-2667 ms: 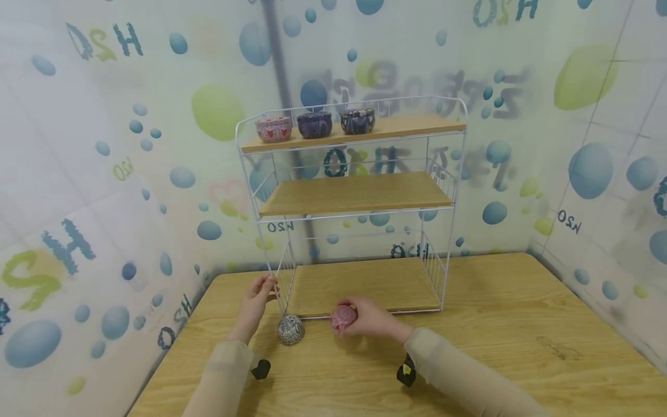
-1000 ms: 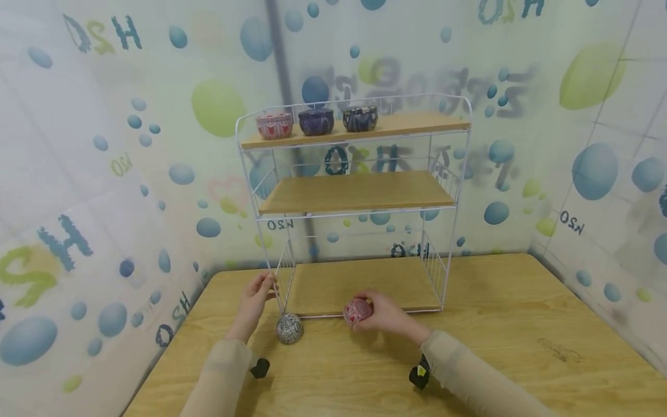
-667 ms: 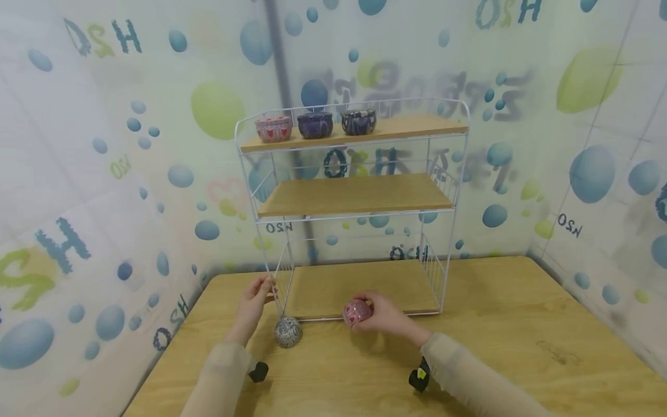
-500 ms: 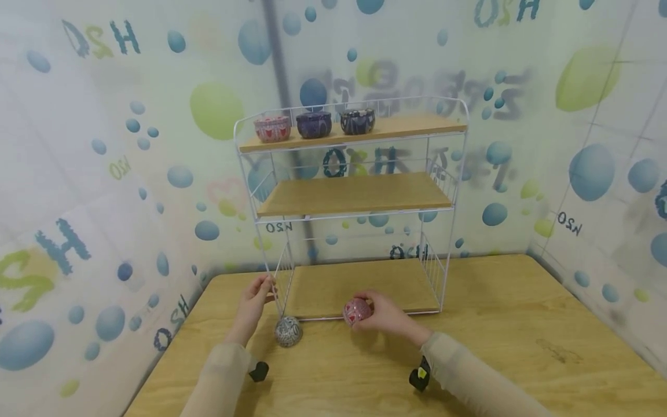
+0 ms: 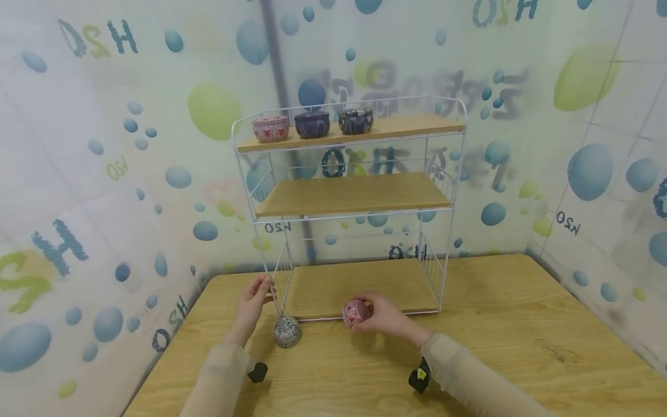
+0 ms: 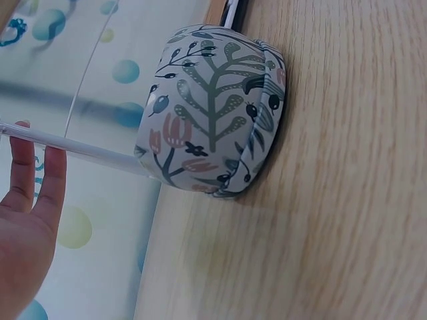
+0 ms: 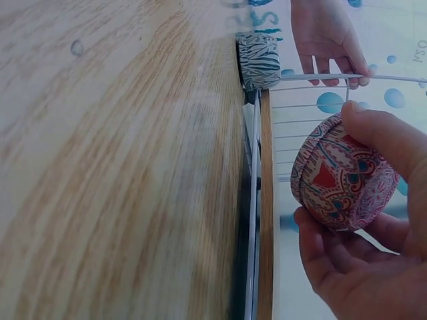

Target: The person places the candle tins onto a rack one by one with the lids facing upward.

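Observation:
My right hand point(image 5: 385, 317) holds a small red-and-pink patterned candle tin point(image 5: 355, 313) in front of the rack's bottom shelf. In the right wrist view the thumb and fingers grip opposite sides of the tin point(image 7: 340, 177), which is tilted just outside the shelf edge. My left hand point(image 5: 254, 296) grips the front left post point(image 6: 100, 153) of the white wire rack with its fingertips. Close by that post, a black-and-white tin point(image 5: 288, 332) with a leaf and flower print point(image 6: 210, 110) stands on the table.
Three patterned tins, one pink point(image 5: 271, 128), one dark purple point(image 5: 312, 124) and one dark floral point(image 5: 356, 121), stand in a row on the left part of the top shelf point(image 5: 417, 124). Below are a wooden middle shelf point(image 5: 354, 194) and a bottom shelf point(image 5: 359, 284). A patterned curtain backs the table point(image 5: 495, 347).
Since the earliest frame my right hand has moved slightly right with the red tin, which has turned so its hearts show more. The left hand stays on the post.

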Action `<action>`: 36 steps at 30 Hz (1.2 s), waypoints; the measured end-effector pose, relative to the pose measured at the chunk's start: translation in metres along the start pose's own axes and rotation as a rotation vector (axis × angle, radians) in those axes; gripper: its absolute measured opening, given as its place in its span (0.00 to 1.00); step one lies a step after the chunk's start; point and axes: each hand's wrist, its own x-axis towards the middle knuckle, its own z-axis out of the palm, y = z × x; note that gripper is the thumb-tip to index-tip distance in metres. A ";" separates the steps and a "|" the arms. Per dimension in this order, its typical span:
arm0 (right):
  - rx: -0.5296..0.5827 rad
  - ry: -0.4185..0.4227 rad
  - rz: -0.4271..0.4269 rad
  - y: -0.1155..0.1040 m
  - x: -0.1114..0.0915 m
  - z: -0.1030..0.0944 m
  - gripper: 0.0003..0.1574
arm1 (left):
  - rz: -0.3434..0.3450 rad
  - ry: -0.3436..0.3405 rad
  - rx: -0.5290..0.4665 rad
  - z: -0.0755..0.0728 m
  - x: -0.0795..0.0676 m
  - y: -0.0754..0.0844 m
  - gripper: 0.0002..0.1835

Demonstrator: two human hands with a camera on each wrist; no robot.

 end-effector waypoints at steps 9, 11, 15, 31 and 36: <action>0.039 -0.007 0.034 0.002 0.003 -0.001 0.44 | 0.013 -0.002 0.004 0.000 0.002 0.003 0.15; 0.044 -0.003 0.040 0.002 0.003 -0.002 0.43 | 0.016 -0.003 0.003 0.000 0.003 0.004 0.16; 0.051 0.007 0.044 0.000 0.002 -0.004 0.43 | -0.008 -0.006 0.006 0.000 0.002 0.004 0.16; -0.008 0.071 0.007 -0.008 0.004 -0.006 0.43 | -0.014 0.012 0.004 0.000 0.000 0.000 0.15; 0.022 0.078 0.041 -0.010 0.004 -0.007 0.44 | -0.003 0.000 -0.001 -0.001 0.000 0.000 0.20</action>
